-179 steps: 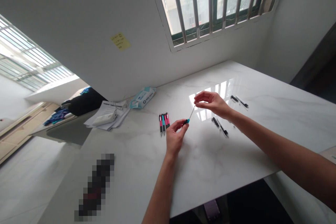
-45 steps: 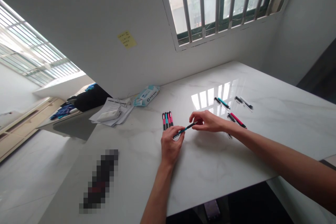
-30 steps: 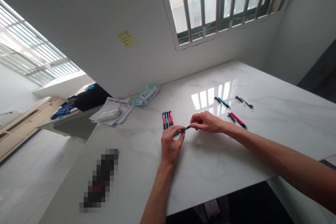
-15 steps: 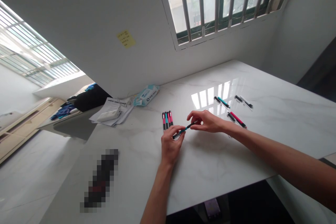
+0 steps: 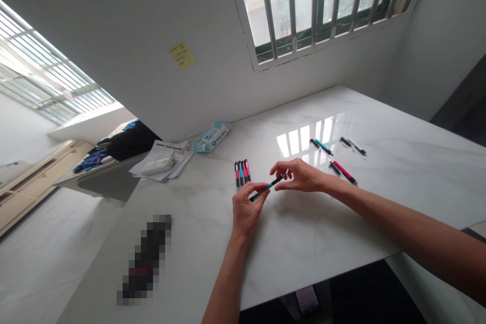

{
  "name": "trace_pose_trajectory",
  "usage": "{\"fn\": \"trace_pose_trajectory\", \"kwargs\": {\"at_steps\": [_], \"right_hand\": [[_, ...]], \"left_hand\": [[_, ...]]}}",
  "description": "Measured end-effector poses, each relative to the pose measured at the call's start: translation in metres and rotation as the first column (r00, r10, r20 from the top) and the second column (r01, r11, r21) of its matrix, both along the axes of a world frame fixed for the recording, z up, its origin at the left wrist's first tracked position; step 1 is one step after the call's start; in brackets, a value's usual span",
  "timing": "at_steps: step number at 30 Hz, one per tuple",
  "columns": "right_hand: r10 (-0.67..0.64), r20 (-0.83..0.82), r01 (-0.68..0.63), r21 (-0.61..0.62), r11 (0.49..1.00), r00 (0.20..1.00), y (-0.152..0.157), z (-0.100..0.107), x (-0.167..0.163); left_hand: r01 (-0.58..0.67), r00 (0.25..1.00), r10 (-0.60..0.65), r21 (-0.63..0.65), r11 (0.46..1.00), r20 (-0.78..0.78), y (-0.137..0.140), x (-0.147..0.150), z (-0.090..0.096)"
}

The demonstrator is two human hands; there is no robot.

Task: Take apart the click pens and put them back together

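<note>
My left hand (image 5: 247,207) pinches a teal-and-black pen (image 5: 270,185) between thumb and fingers, above the white marbled table (image 5: 304,243). The pen slants up to the right, its black end near the fingers of my right hand (image 5: 298,174). That hand has its thumb and forefinger apart around the pen's end and does not appear to grip it. Just beyond my left hand, several red and teal pens (image 5: 241,172) lie side by side in a row. Farther right lie separated pen parts: a teal barrel (image 5: 322,147), a red barrel (image 5: 345,172) and a clear or white barrel (image 5: 356,146), with black pieces beside them.
A pack of wipes (image 5: 212,137) rests against the wall, left of papers (image 5: 182,164) with a white device (image 5: 159,164) on top. A blurred dark object (image 5: 146,260) is at the table's left. A yellow note (image 5: 182,55) sticks to the wall below the barred window's level.
My right hand's fingers have loosened from the pen's black end, and more of that end now shows. My left hand keeps its hold almost in place.
</note>
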State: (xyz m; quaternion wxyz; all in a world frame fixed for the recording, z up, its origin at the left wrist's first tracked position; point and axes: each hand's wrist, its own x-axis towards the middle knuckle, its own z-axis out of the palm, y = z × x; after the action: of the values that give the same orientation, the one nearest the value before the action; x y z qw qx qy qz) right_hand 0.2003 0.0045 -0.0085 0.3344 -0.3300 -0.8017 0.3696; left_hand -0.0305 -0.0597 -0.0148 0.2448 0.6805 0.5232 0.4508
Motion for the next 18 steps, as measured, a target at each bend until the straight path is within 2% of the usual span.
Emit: {"fn": "trace_pose_trajectory", "kwargs": {"at_steps": [2,6,10,14,18], "right_hand": [[-0.008,-0.006,0.008,0.059,0.998,1.0,0.0009,-0.0004,0.0004],[-0.074,0.108,0.07,0.04,0.997,0.991,0.0009,0.0003,0.0018],[-0.011,0.063,0.004,0.114,0.993,0.998,0.0009,0.0015,0.0037],[-0.083,0.14,0.071,0.088,0.994,0.987,0.0019,0.0023,0.0046],[-0.006,0.089,-0.006,0.133,0.991,0.996,0.0029,0.0038,0.0054]], "left_hand": [[0.003,1.0,-0.003,0.001,1.0,0.002,-0.0002,0.0,-0.0003],[0.013,1.0,-0.013,-0.002,1.0,0.004,-0.0004,-0.0001,-0.0007],[-0.004,1.0,0.004,-0.008,1.0,-0.006,-0.0009,-0.0002,-0.0005],[0.007,1.0,-0.007,-0.01,1.0,-0.007,-0.0006,0.0001,0.0005],[-0.009,1.0,0.009,-0.006,1.0,-0.005,-0.0002,-0.0001,0.0009]]}}
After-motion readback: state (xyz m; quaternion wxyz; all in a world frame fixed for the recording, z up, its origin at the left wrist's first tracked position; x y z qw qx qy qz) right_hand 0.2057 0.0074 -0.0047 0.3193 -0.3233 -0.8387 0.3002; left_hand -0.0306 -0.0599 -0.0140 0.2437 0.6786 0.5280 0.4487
